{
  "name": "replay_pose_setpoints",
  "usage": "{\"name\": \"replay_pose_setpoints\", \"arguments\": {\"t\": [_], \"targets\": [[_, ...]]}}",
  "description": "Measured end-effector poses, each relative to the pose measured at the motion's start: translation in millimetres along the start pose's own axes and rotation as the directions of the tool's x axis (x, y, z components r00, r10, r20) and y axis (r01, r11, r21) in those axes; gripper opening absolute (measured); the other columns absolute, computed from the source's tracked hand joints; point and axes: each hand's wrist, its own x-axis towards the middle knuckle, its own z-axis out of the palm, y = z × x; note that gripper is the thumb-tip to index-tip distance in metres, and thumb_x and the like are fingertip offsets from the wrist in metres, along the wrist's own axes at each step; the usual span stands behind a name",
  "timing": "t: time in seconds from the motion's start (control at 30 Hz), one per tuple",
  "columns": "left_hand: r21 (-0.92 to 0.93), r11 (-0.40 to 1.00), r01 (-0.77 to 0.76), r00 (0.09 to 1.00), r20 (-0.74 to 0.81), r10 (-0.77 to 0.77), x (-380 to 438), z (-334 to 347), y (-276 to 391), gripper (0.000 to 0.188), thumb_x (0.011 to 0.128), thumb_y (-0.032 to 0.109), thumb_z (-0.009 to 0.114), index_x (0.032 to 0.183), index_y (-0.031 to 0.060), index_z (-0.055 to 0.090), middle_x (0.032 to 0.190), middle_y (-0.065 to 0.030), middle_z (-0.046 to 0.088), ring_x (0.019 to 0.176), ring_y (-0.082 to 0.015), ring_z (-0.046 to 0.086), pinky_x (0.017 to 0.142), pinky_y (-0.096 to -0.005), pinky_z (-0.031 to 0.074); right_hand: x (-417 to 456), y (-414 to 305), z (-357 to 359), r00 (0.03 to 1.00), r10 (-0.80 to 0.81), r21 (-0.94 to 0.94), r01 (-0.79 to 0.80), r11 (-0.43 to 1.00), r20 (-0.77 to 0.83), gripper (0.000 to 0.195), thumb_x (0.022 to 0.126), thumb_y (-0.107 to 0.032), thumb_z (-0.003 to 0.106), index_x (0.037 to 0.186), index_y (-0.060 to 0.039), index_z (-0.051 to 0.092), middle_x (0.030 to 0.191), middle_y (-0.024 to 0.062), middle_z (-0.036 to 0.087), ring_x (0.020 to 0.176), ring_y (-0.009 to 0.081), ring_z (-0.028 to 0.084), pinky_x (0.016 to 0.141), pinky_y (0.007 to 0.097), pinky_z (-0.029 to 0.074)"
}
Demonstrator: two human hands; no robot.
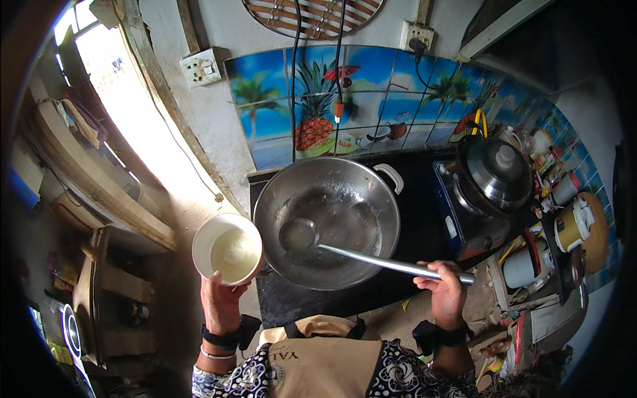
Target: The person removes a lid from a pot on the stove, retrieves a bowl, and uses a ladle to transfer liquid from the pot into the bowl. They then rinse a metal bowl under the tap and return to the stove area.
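My left hand (222,304) grips a white bowl (201,248) by its near side, thumb on the rim. Cloudy, pale liquid (234,256) lies in the bowl, which is just left of a large metal wok (333,268). The end of a long-handled metal ladle (378,259) is in my right hand (445,291). Its round head (298,235) rests low in the wok's left half. A little liquid seems to cover the wok's bottom; how deep it is I cannot tell.
On the right a lidded metal pot (492,174) stands on a stove (453,219). Several jars (566,189) and tubs (572,226) crowd the counter's right end. A white wok handle (389,178) juts out at the upper right. Cables (297,99) hang before the picture tiles (368,119).
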Motion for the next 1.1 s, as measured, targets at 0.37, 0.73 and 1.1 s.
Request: {"name": "replay_pose_setpoints", "arguments": {"t": [0.37,0.73,1.1], "targets": [[0.026,0.995,0.095,0.98,0.174,-0.098,20,20,0,0.052,0.091,0.028,0.051,0.138,0.014,0.035,0.121,-0.0101,0.058,0.098,-0.0236,0.064,0.082,-0.0362,0.053,-22,-60,17,0.748,-0.538,0.034,0.572,0.82,0.388,0.023,0.092,-0.019,0.054,0.088,0.0033,0.058,0.1,0.0279,0.063,0.068,0.0268,0.068,0.063,0.0389,0.06],[0.006,0.998,0.064,0.988,0.14,-0.064,15,21,-2,0.056,0.089,0.036,0.053,0.137,0.0098,0.04,0.121,-0.0091,0.059,0.099,-0.0214,0.063,0.082,-0.034,0.052,-35,-44,12,0.692,-0.544,-0.132,0.667,0.733,0.475,0.008,0.089,-0.004,0.056,0.088,0.0021,0.06,0.109,0.0259,0.062,0.085,0.0272,0.068,0.074,0.0377,0.06],[-0.057,0.998,-0.007,1.0,-0.019,0.006,2,-12,1,0.052,0.088,0.035,0.056,0.131,0.0078,0.043,0.119,-0.0091,0.058,0.096,-0.0212,0.062,0.079,-0.0335,0.053,-2,22,9,0.651,-0.386,-0.341,0.709,0.618,0.653,0.02,0.075,0.01,0.06,0.093,0.0028,0.066,0.11,0.0203,0.064,0.09,0.0251,0.068,0.078,0.0318,0.056]]}}
